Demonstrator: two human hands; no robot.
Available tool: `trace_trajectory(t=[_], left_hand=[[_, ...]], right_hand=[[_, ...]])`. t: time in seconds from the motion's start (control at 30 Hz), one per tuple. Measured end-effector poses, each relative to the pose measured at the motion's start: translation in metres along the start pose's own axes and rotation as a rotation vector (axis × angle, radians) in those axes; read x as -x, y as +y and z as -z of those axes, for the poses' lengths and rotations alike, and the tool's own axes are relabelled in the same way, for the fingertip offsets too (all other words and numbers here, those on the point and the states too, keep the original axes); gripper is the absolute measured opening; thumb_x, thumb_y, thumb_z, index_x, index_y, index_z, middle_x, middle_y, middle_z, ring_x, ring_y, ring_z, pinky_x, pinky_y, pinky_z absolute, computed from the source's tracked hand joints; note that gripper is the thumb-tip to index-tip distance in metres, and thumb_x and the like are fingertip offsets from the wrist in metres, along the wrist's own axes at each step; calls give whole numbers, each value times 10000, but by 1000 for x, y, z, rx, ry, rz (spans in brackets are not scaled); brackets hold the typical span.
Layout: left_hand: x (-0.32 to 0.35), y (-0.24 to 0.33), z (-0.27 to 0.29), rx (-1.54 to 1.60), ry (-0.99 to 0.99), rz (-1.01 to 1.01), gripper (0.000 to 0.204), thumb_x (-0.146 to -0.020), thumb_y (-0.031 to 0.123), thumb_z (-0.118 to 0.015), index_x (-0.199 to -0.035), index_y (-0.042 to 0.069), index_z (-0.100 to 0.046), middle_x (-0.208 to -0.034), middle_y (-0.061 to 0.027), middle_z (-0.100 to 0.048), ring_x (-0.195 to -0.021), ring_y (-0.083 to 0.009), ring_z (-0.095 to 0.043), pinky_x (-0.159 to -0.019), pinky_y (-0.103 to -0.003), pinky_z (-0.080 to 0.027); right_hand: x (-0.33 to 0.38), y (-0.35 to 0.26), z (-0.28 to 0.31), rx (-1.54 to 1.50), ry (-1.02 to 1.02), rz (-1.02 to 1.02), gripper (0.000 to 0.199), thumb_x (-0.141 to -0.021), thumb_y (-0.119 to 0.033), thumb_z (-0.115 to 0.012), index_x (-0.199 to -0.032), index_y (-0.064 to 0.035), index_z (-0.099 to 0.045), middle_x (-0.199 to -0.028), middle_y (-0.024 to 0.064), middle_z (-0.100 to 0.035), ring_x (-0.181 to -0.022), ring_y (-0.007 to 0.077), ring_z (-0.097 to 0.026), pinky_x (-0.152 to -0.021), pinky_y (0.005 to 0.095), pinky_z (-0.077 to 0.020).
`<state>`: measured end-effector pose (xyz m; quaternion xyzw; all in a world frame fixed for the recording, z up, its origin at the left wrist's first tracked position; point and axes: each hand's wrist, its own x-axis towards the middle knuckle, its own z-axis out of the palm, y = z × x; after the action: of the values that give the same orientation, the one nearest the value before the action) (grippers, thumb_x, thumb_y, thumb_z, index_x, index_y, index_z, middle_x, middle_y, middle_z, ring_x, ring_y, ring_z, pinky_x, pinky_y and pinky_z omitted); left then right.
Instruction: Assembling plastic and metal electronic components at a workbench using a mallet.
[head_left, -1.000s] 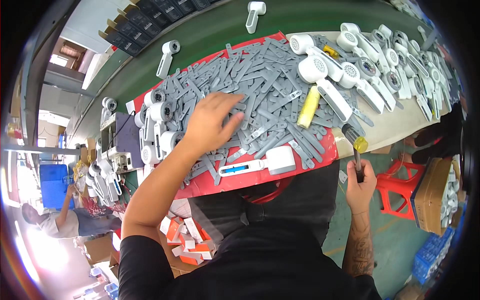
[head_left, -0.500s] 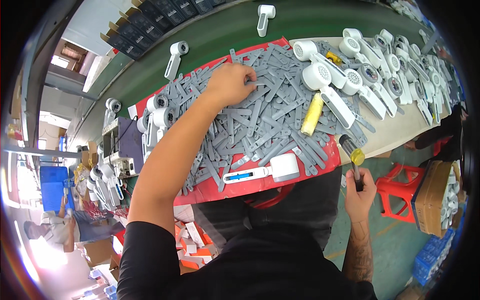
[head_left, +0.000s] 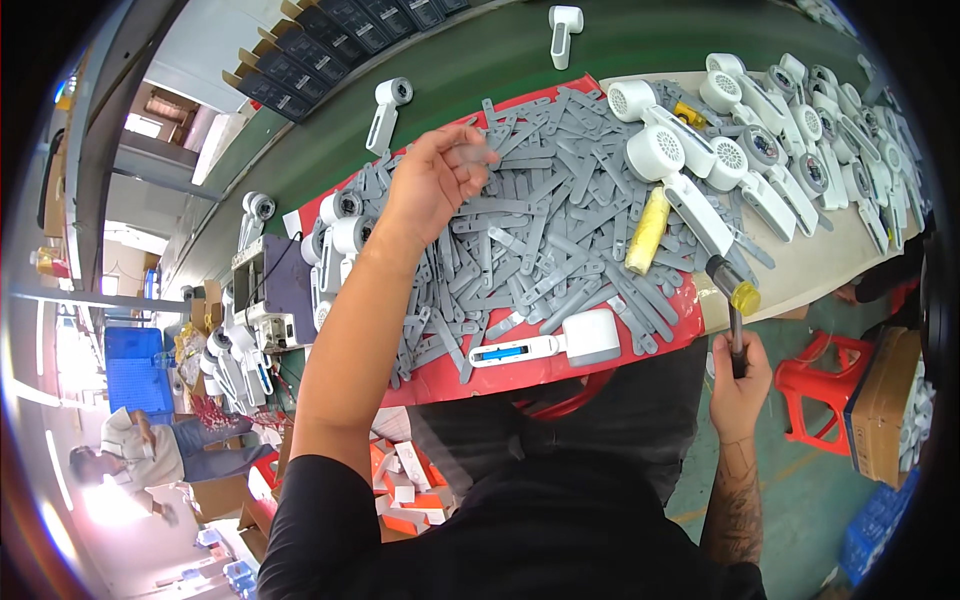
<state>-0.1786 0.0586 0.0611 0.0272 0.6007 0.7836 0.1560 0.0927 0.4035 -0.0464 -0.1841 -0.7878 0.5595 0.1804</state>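
A red mat (head_left: pixel 560 368) on the table carries a big heap of grey plastic strips (head_left: pixel 560 240). My left hand (head_left: pixel 432 175) is stretched over the far left of the heap, fingers curled around a grey strip. My right hand (head_left: pixel 738 385) hangs below the table's front edge, gripping a screwdriver (head_left: pixel 733 305) with a yellow collar, its tip pointing up. A white handheld device shell with a blue slot (head_left: pixel 545 345) lies at the mat's near edge. A yellow cylinder (head_left: pixel 647 230) rests on the strips.
Several white round-headed device bodies (head_left: pixel 700 165) lie along the right of the table, and more (head_left: pixel 335 235) stand at the left. A green conveyor belt (head_left: pixel 480 60) carries single white parts. A red stool (head_left: pixel 830 390) and cardboard box (head_left: pixel 885 400) stand at the right. Another person (head_left: pixel 140 450) sits at lower left.
My left hand has reached farther across the heap to its far side and closed its fingers on a strip. My right hand with the screwdriver has stayed low at the table edge.
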Motion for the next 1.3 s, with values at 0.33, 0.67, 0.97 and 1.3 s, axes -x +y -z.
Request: trace_trajectory(t=[0.33, 0.67, 0.97, 1.3], left_hand=[[28, -4, 50, -1239, 155, -165, 381, -877, 253, -881, -745, 36, -597, -642, -29, -581, -617, -156, -529, -591, -351, -446], [26, -30, 32, -1357, -182, -688, 281, -858, 264, -852, -1034, 65, -762, -1046, -124, -750, -1039, -361, -687, -945, -460, -544], [10, -1, 37, -988, -65, -112, 285, -1020, 296, -744, -1077, 18, -770, -746, -26, -675, -650, -135, -522, -622, -339, -436], [43, 28, 67, -970, 17, 105, 360, -972, 129, -801, -1309, 30, -720, -825, 11, -712, -724, -60, -605, -679, -261, -508]], right_hand=[[8, 9, 5, 3, -2, -1, 122, -1023, -83, -743, -972, -20, -651, -793, -79, -497, -721, 27, -394, -619, 222, -330], [7, 1, -1, 13, -64, 10, 115, -1060, -91, -700, -992, -28, -632, -848, -66, -524, -743, 21, -428, -644, 216, -345], [11, 1, -4, 58, -51, 34, 161, -1028, -118, -746, -950, -19, -646, -790, -71, -519, -712, 32, -407, -616, 228, -339], [5, -1, -2, 45, -45, 9, 178, -1046, -131, -729, -947, -19, -631, -787, -63, -508, -718, 35, -414, -627, 228, -343]])
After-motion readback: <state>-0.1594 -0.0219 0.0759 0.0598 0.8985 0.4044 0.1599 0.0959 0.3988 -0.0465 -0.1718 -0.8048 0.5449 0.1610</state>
